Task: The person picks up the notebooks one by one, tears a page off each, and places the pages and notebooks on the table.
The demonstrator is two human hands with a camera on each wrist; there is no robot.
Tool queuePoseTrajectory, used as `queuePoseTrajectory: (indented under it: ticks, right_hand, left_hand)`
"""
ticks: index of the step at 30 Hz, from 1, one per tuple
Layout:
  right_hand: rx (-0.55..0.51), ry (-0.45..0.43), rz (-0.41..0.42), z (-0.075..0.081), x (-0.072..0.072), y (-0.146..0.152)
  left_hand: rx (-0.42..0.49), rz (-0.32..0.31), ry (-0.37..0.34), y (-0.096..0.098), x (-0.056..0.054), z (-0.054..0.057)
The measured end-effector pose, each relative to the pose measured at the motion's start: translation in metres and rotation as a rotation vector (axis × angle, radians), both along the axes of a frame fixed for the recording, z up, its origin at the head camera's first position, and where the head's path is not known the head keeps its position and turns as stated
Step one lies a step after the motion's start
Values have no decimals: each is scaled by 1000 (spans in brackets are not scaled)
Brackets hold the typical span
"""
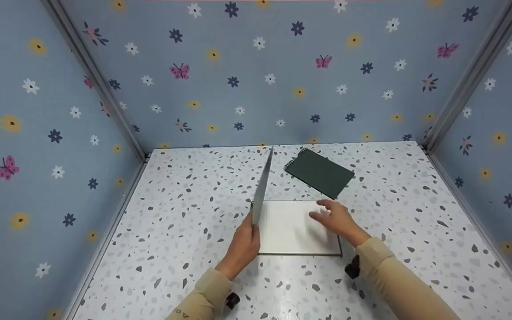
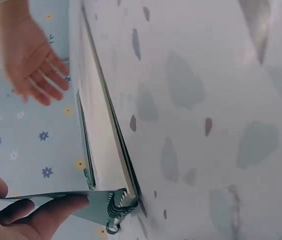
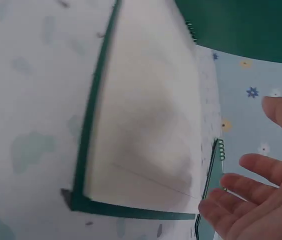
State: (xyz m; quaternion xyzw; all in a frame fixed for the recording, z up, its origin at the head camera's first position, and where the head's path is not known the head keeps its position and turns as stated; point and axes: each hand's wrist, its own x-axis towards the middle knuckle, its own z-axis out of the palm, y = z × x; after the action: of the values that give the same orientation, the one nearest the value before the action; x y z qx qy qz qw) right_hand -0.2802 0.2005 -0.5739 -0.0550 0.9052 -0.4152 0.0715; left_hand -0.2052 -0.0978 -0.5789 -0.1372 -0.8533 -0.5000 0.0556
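A spiral notebook with white pages (image 1: 294,231) lies opened on the speckled table. Its green cover (image 3: 250,27) stands nearly upright at the left side, seen almost edge-on from the head. My left hand (image 1: 242,243) pinches that cover near its lower edge, thumb on one face and fingers on the other. Wire rings (image 2: 121,204) join cover and pages. My right hand (image 1: 339,222) hovers over the right part of the blank page, fingers spread and loosely bent, holding nothing. In the right wrist view a shadow falls on the paper below.
A second dark green spiral notebook (image 1: 320,173) lies closed behind the opened one, turned at an angle. Blue flowered walls (image 1: 256,71) enclose the table (image 1: 185,213) at the back and both sides, with metal posts (image 1: 100,84) at the corners.
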Motion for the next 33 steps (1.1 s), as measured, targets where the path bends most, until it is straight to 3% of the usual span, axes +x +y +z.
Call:
queuePoseTrajectory:
  ticks: [2,4,10,16,20,22,25,27,33]
  right_hand:
    - [148,49,60,-6,5,-3]
    - [259,52,110,-10,9,-6]
    - [470,26,191,-16,14,-13]
    - [516,27,205,-21,10,-17]
    - [530,46,217,-22,11,-18]
    - [529,51,220,-22,11,-18]
    - [529,40,217,-21,11,-18]
    - [528,24,214,-21,12,-18]
    - [527,-13,211,-20,13,-20]
  left_hand:
    - [126,26,-58,-5,1,0]
    - [196,73,-94,-11,3,-1]
    - [275,214,-192,-30,7,5]
    - [416,348,-212,-67,7,24]
    - [420,478,-187,-103,8,41]
    - [406,514,-163,-122,9,48]
    - [387,530,-157,-149,9,56]
    - [376,530,-189,-164,8,58]
    - [319,500,-327,-196,3,48]
